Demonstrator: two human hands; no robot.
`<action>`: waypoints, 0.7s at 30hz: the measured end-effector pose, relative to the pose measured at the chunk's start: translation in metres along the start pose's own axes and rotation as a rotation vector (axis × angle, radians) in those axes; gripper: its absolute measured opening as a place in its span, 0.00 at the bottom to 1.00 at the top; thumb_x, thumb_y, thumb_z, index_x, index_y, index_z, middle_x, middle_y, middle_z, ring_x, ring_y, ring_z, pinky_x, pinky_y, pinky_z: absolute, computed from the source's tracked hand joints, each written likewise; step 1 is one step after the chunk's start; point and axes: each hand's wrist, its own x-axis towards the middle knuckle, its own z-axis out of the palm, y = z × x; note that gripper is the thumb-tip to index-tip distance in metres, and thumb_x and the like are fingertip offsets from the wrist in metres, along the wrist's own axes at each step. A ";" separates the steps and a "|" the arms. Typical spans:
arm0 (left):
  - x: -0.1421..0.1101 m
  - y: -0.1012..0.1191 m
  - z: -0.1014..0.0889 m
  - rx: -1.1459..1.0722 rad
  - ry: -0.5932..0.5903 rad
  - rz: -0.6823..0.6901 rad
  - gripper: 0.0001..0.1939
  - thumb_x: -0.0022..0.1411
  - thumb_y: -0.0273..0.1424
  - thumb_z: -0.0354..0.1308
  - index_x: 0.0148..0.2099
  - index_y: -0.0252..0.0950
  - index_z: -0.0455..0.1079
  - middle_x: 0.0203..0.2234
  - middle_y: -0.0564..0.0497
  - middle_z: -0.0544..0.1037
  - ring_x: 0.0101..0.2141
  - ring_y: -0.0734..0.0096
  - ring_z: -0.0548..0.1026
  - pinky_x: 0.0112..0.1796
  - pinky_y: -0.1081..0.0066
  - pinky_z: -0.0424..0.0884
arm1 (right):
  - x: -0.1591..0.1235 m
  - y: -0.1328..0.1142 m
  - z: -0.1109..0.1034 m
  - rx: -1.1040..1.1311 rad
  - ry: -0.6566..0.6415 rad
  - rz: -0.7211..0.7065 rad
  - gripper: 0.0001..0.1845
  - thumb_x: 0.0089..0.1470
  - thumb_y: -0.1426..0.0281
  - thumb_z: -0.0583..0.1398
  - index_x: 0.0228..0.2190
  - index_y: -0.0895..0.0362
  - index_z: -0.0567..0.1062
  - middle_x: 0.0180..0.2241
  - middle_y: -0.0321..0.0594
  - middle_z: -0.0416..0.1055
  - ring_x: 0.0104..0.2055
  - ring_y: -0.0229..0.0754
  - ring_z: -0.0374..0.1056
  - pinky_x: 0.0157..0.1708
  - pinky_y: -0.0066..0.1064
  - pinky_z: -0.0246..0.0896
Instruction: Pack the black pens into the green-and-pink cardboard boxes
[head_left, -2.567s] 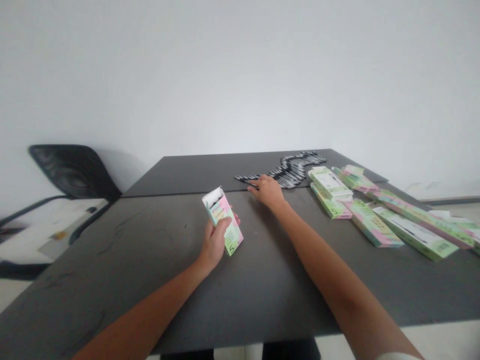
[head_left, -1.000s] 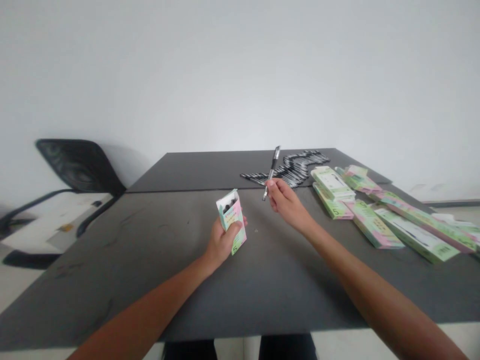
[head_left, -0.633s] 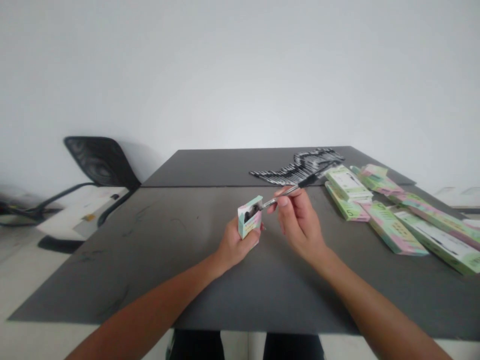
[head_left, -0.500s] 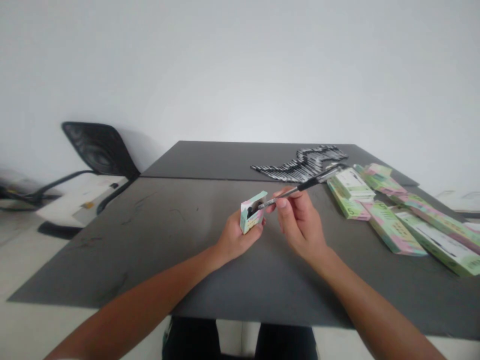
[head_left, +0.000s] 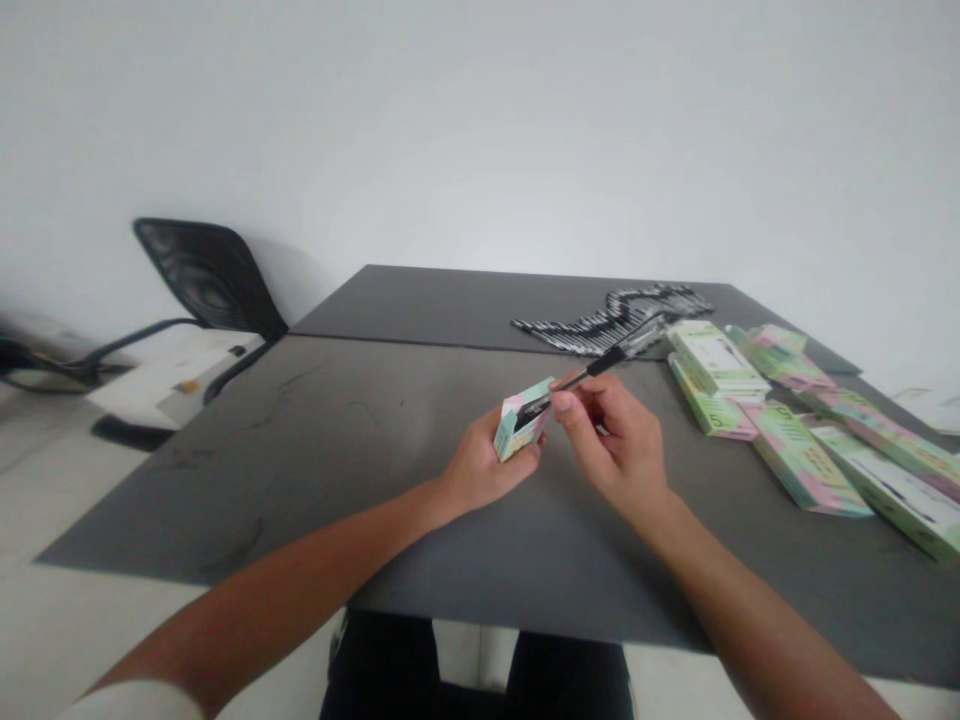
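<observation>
At the near middle of the dark table (head_left: 225, 470), the left hand (head_left: 476, 462) cradled a small pastel carton (head_left: 521, 420), its fingers curled beneath and around it, with the open end tilted up and to the right. Dark contents showed in that opening. The right hand (head_left: 615, 435) was just to the right, its thumb (head_left: 562, 402) and forefinger pinched on a black-and-clear pen (head_left: 607, 362) while the other fingers curled loosely inward. The pen's long axis ran diagonally, its tip down and left at the carton's mouth, its far end up and right, out beyond the knuckles. Whether the tip had entered the opening was too small to tell. The right hand was the nearer to the pen and held it alone. Beyond both hands, a long curving row of pens (head_left: 600, 335) lay on the far side, and green-and-pink cartons (head_left: 716, 362) lay scattered to the right.
</observation>
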 end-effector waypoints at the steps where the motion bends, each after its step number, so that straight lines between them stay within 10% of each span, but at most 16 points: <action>1: 0.000 0.001 0.001 -0.010 0.006 -0.011 0.09 0.60 0.28 0.64 0.44 0.37 0.78 0.37 0.49 0.83 0.35 0.63 0.79 0.41 0.67 0.74 | 0.001 -0.001 0.000 -0.020 0.002 -0.023 0.04 0.69 0.68 0.63 0.40 0.55 0.76 0.28 0.32 0.73 0.24 0.32 0.62 0.26 0.27 0.60; 21: -0.012 0.018 0.013 -0.309 -0.031 -0.227 0.08 0.55 0.30 0.66 0.39 0.36 0.79 0.34 0.48 0.84 0.34 0.59 0.82 0.36 0.66 0.77 | -0.002 0.010 0.006 -0.009 0.056 -0.083 0.14 0.63 0.70 0.68 0.51 0.50 0.84 0.33 0.35 0.72 0.23 0.30 0.59 0.20 0.28 0.57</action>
